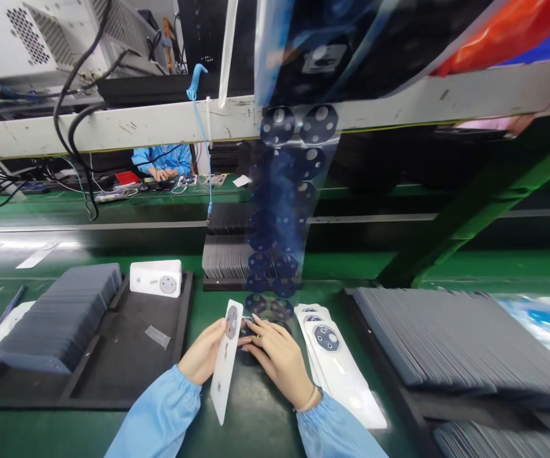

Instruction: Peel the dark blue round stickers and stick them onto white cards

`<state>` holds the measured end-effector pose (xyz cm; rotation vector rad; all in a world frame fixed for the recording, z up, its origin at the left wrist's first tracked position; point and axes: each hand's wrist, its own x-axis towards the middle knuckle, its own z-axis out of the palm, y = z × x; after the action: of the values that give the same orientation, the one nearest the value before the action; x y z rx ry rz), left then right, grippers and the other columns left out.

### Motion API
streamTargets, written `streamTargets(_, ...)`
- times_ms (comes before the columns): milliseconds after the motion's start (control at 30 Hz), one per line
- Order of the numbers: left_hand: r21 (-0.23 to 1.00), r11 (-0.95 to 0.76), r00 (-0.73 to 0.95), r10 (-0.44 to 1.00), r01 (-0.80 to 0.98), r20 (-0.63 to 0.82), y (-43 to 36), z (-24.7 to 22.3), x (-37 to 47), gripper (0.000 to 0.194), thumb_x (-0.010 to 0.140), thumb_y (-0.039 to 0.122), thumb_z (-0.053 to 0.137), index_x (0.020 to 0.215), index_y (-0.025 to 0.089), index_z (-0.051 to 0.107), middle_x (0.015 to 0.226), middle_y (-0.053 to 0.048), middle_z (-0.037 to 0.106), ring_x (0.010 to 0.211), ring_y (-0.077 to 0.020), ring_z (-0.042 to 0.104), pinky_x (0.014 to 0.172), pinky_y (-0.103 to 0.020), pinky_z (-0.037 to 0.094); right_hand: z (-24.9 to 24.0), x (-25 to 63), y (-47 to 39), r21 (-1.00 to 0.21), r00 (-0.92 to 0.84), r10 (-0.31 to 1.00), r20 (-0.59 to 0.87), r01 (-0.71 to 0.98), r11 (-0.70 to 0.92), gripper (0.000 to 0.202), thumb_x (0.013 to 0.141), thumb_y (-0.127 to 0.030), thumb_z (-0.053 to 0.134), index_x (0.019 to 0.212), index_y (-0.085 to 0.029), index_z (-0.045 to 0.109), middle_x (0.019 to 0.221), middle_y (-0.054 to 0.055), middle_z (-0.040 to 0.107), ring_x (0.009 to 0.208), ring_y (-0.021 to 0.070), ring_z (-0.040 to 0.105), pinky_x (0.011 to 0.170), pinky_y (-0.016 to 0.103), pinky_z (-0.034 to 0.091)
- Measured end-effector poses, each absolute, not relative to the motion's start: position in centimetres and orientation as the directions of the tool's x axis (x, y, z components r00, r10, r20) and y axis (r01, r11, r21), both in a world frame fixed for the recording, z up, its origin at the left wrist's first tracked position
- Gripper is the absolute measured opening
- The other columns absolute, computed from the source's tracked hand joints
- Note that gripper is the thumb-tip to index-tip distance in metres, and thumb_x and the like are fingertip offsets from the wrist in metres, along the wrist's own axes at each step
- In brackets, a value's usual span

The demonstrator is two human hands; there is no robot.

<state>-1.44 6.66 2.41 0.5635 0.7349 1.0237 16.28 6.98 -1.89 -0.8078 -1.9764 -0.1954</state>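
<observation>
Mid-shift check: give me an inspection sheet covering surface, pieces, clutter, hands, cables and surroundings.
Surface: green bench, shiny at far left.
Pieces: white panel in hand, tilted; overlapping panels to its right; hanging strip of dark discs.
Clutter: translucent scrap in black tray.
Hands: left hand grips the white panel; right hand near the strip's lower end, grip unclear.
Cables: black cables upper left; blue coiled cord hanging.
Surroundings: co-worker's hands in background; gray stack at right.
</observation>
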Motion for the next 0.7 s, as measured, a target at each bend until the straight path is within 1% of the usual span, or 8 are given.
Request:
streamTargets(33,0.723,0.417,0.331,0.904,-0.552,-0.27,6.7,2.4,-1.5,0.036,0.076,0.034,0.07,0.101,0.011,0.059,0.12,-0.014,0.059,0.101,-0.0272,0.063,0.095,-0.036,0.045,-2.0,16.2,7.0,-0.197,-0.312,0.458,0.832,0.605,0.771,0.002,0.086,-0.018,0.058,0.088,-0.016,0.057,0.116,0.002,0.063,0.116,0.0157,0.056,0.095,0.032,0.046)
streamTargets(133,0.725,0.408,0.353,0.905,-0.555,-0.239,6.7,2.2,-1.8,0.036,0.077,0.036,0.068,0.101,0.011,0.058,0.127,-0.016,0.055,0.106,-0.0311,0.061,0.1,-0.041,0.041,-2.3,16.2,7.2,-0.235,-0.279,0.47,0.838,0.593,0.77,0.01,0.085,-0.017,0.058,0.078,-0.016,0.052,0.117,0.003,0.062,0.115,0.0155,0.057,0.093,0.032,0.046)
streamTargets(267,0.742,0.375,0.334,0.918,-0.556,-0.214,6.7,2.1,-1.9,0.038,0.08,0.036,0.065,0.108,0.011,0.058,0.132,-0.015,0.051,0.111,-0.0306,0.058,0.102,-0.042,0.039,-2.8,16.2,7.3,-0.305,-0.249,0.526,0.813,0.587,0.749,0.012,0.083,-0.021,0.061,0.077,-0.017,0.051,0.119,0.004,0.061,0.116,0.0178,0.055,0.094,0.034,0.047)
streamTargets(367,0.804,0.262,0.173,0.965,-0.534,-0.199,6.9,1.8,-1.8,0.041,0.08,0.037,0.065,0.112,0.012,0.057,0.128,-0.013,0.054,0.114,-0.0232,0.055,0.1,-0.032,0.041,-2.7,16.0,7.1,-0.506,-0.234,0.676,0.699,0.505,0.699,0.017,0.084,-0.027,0.06,0.074,-0.017,0.051,0.12,0.006,0.06,0.118,0.0189,0.054,0.1,0.036,0.045)
streamTargets(433,0.84,0.184,0.069,0.983,-0.51,-0.173,7.2,1.4,-1.8,0.045,0.078,0.039,0.067,0.112,0.012,0.057,0.115,-0.011,0.06,0.108,-0.0182,0.056,0.095,-0.025,0.043,-2.4,15.9,6.9,-0.712,-0.223,0.811,0.54,0.393,0.582,0.022,0.084,-0.033,0.059,0.072,-0.017,0.051,0.123,0.007,0.058,0.119,0.0191,0.053,0.103,0.037,0.042)
streamTargets(533,0.869,0.166,0.052,0.986,-0.466,-0.16,7.3,0.9,-1.9,0.045,0.075,0.046,0.068,0.103,0.012,0.057,0.087,-0.005,0.061,0.084,-0.0115,0.058,0.078,-0.02,0.046,-1.7,16.0,6.9,-0.936,-0.227,0.932,0.284,0.146,0.321,0.028,0.079,-0.039,0.064,0.07,-0.016,0.051,0.127,0.008,0.054,0.122,0.0205,0.05,0.107,0.037,0.038)
streamTargets(600,0.886,0.191,0.069,0.981,-0.423,-0.179,7.2,0.8,-1.8,0.043,0.074,0.049,0.067,0.094,0.013,0.054,0.075,-0.001,0.056,0.067,-0.0076,0.053,0.064,-0.018,0.044,-1.2,16.1,6.9,-0.988,-0.277,0.948,0.156,-0.05,0.148,0.032,0.076,-0.041,0.067,0.068,-0.015,0.05,0.129,0.01,0.052,0.125,0.0216,0.047,0.109,0.038,0.035)
streamTargets(700,0.916,0.221,0.057,0.975,-0.335,-0.214,6.9,0.8,-1.7,0.047,0.071,0.053,0.068,0.081,0.013,0.046,0.068,0.002,0.05,0.059,-0.005,0.047,0.055,-0.016,0.04,-0.8,16.6,7.0,-0.967,-0.326,0.944,0.051,-0.253,-0.035,0.036,0.074,-0.041,0.07,0.067,-0.013,0.048,0.128,0.01,0.052,0.123,0.0213,0.048,0.107,0.034,0.036)
